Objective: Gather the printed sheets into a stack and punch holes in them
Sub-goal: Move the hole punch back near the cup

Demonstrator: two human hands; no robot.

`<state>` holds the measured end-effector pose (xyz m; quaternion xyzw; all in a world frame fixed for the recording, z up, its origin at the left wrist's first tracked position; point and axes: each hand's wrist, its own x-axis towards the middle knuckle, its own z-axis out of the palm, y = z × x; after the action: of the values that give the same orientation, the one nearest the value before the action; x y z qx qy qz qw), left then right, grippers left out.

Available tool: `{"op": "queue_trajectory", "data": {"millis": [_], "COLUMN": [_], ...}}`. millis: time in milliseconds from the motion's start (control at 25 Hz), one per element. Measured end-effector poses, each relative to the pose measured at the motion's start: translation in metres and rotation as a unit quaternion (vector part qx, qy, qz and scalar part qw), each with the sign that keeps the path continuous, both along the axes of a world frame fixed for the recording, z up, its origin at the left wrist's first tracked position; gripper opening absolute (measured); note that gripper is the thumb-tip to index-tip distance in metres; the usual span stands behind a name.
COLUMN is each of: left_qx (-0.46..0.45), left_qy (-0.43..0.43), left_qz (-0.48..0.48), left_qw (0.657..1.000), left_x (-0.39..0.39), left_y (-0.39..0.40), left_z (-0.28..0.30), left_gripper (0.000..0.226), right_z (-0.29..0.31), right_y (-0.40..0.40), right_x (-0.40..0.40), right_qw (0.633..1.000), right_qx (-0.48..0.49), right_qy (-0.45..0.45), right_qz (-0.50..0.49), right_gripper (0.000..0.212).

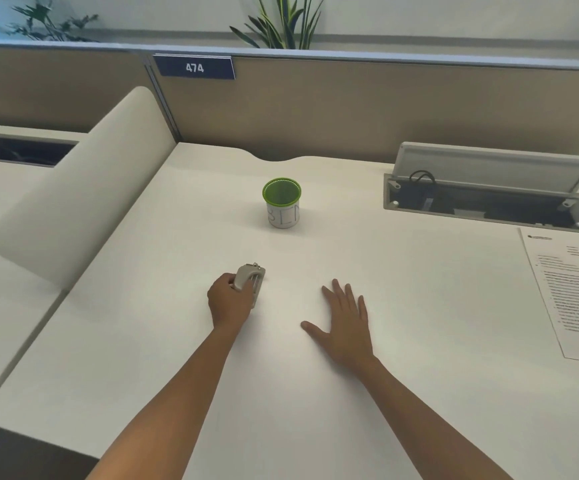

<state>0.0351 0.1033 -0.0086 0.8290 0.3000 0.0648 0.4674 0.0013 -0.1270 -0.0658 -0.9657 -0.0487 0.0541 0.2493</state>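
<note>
A: Where do the printed sheets lie from the hands?

B: At the right edge of the frame, long axis running up and down it, well apart from both. The right hand is nearer, lying flat on the desk with fingers spread, holding nothing.

A: And the left hand?

B: Curled round the hole punch at centre frame.

A: Counts?

B: One punch, one green-rimmed cup. One printed page shows; sheets beneath, I cannot tell.
</note>
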Motion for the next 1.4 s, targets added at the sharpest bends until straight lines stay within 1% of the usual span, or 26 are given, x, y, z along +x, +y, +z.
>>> {"op": "queue_trajectory", "data": {"millis": [200, 360, 600, 800, 880, 960, 1040, 1240, 1280, 1320, 1360, 1400], "left_qx": [-0.014, -0.044, -0.153, -0.182, -0.158, -0.103, -0.059, -0.012, -0.005, 0.017, 0.060, 0.113], "left_qy": [0.033, 0.021, 0.022, 0.025, 0.027, 0.031, 0.030, 0.049, 0.048, 0.037, 0.012, -0.024], "left_qz": [0.006, 0.012, 0.037, 0.038, 0.046, 0.046, 0.036, 0.017, 0.012, 0.005, -0.006, -0.023], "left_qw": [0.999, 0.999, 0.987, 0.982, 0.986, 0.993, 0.997, 0.999, 0.999, 0.999, 0.998, 0.993], "left_x": [0.006, 0.007, 0.018, 0.015, 0.013, 0.011, 0.009, 0.008, 0.008, 0.006, 0.003, -0.001], "left_y": [0.008, 0.021, 0.063, 0.076, 0.074, 0.072, 0.069, 0.070, 0.070, 0.068, 0.065, 0.059], "left_z": [0.003, 0.009, 0.014, 0.015, 0.016, 0.017, 0.017, 0.008, 0.009, 0.010, 0.013, 0.015], "left_gripper": [0.021, 0.015, 0.010, 0.010, 0.011, 0.009, 0.013, 0.014, 0.019, 0.028, 0.038, 0.043], "right_z": [0.000, -0.001, -0.003, -0.004, -0.003, -0.003, -0.003, -0.004, -0.004, -0.004, -0.003, -0.003], "right_y": [-0.001, 0.000, 0.000, 0.000, 0.000, 0.000, 0.000, -0.001, -0.001, 0.000, 0.000, 0.000], "right_x": [-0.001, 0.000, 0.000, -0.001, -0.001, -0.001, 0.000, -0.001, -0.001, -0.001, -0.001, -0.001], "right_qw": [1.000, 1.000, 0.999, 0.999, 0.999, 0.999, 0.999, 0.998, 0.998, 0.998, 0.998, 0.998], "right_qx": [-0.014, -0.025, -0.032, -0.037, -0.040, -0.043, -0.041, -0.053, -0.054, -0.054, -0.055, -0.055], "right_qy": [-0.004, -0.006, -0.011, -0.015, -0.014, -0.011, -0.010, -0.013, -0.013, -0.013, -0.013, -0.013], "right_qz": [0.001, 0.006, 0.008, 0.011, 0.011, 0.013, 0.013, 0.014, 0.014, 0.014, 0.015, 0.014], "right_gripper": [0.096, 0.097, 0.097, 0.096, 0.096, 0.096, 0.096, 0.095, 0.095, 0.095, 0.095, 0.095]}}
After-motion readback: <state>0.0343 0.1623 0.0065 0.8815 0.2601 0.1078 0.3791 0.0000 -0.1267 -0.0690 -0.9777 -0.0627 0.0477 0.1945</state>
